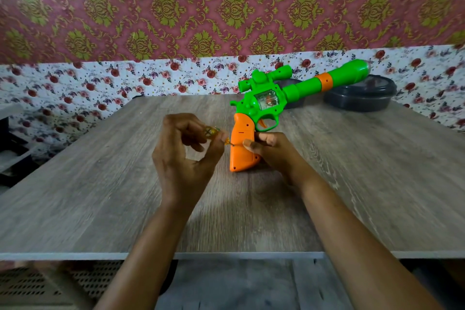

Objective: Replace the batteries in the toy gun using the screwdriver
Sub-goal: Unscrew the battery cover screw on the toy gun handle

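The left hand point(183, 148) has its fingers curled, pinching a small yellow-handled screwdriver point(214, 132) just left of the toy gun point(266, 100). The screwdriver's tip is at the left edge of the gun's orange grip point(240, 158). The right hand point(271, 148) wraps that grip from the gun's right side, and the butt stands on the table point(100, 196). Behind the gun's barrel sits a dark round container point(359, 99); what it holds cannot be told.

A home room, by its damask wallpaper point(151, 7) (floral paper point(75, 83) below) and wood-grain table point(100, 184).
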Tool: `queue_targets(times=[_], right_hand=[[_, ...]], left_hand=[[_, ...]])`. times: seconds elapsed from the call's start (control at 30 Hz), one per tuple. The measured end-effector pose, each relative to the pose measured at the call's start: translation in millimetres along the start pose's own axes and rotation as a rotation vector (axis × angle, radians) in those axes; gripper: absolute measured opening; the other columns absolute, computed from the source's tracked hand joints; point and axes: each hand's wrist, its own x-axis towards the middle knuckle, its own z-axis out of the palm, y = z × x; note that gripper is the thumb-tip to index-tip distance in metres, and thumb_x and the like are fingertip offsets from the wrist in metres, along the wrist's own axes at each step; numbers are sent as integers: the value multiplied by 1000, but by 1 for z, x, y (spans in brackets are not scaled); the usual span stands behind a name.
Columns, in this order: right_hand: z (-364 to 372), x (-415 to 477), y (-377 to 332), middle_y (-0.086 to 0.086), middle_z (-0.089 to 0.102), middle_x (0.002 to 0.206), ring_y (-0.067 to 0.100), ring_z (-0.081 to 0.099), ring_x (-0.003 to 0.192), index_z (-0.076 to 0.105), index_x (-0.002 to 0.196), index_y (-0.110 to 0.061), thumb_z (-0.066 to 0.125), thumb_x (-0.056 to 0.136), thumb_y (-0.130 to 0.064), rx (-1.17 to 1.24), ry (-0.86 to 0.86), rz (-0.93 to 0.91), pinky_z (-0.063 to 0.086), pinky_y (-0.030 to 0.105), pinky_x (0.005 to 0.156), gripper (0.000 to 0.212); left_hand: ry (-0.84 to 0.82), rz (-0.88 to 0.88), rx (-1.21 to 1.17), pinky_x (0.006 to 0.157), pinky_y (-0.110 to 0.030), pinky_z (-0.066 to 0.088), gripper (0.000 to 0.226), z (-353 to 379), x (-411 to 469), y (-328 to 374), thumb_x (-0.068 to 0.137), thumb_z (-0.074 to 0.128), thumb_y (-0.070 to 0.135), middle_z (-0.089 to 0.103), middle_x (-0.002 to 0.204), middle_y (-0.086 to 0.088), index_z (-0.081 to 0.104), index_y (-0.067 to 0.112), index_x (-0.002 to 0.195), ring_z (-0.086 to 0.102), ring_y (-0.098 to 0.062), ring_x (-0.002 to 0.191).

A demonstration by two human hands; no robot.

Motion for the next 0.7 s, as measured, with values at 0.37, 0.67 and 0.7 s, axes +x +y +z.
queue_targets(times=[0.37,0.67,0.7], right_hand=[[-1,-2,-1,5,66,106,22,62,106,62,115,-13,58,89,-16,-26,10,12,47,39,98,27],[1,-1,-2,9,66,107,23,62,104,62,115,-9,58,88,-12,-19,21,19,47,47,98,27],[1,0,-2,12,66,109,26,62,106,62,115,-8,58,88,-12,-22,20,15,47,48,98,27]], left_hand=[[-89,59,68,68,-17,53,28,-2,0,-1,90,56,13,62,102,-5,59,11,118,64,-9,79],[-69,33,82,61,-22,55,27,-1,0,-3,94,51,19,64,103,1,52,17,122,66,-3,73],[-66,19,78,62,-16,52,24,-1,0,-2,92,55,20,64,99,2,53,17,116,64,0,73]])
